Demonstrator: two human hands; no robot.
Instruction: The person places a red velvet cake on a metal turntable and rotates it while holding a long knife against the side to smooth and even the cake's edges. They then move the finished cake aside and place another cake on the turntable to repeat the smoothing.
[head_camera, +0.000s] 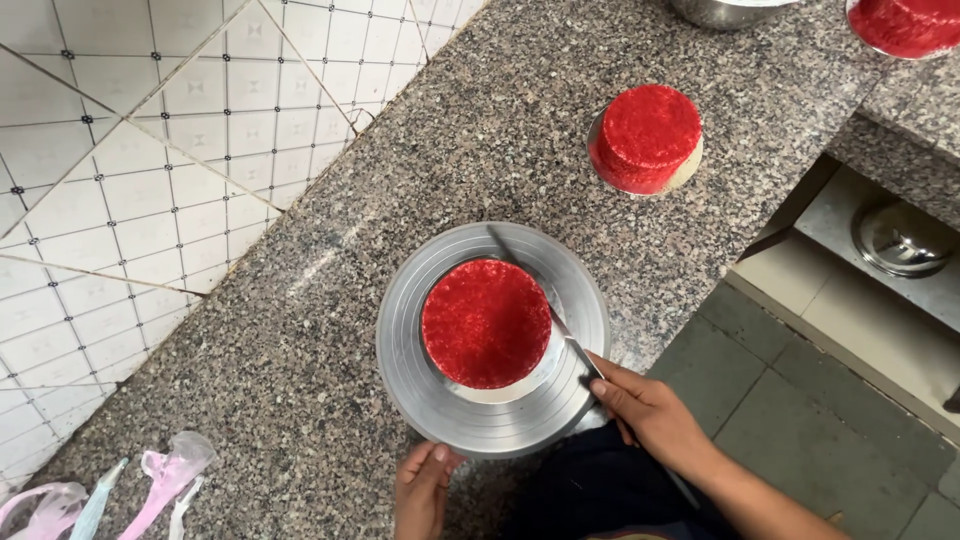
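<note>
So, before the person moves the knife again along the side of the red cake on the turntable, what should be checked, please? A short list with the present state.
1. Red cake sits near the middle of the turntable: ok.
2. Left hand touches the turntable's near rim: ok.
3. Right hand grips the knife by its handle end: ok.
4. Blade lies against the cake's right side: ok; how firmly it presses, cannot tell.
5. Second red cake stands apart from the turntable, farther back on the counter: ok.
6. Piping bags at the counter's left lie apart from the turntable: ok.
</note>
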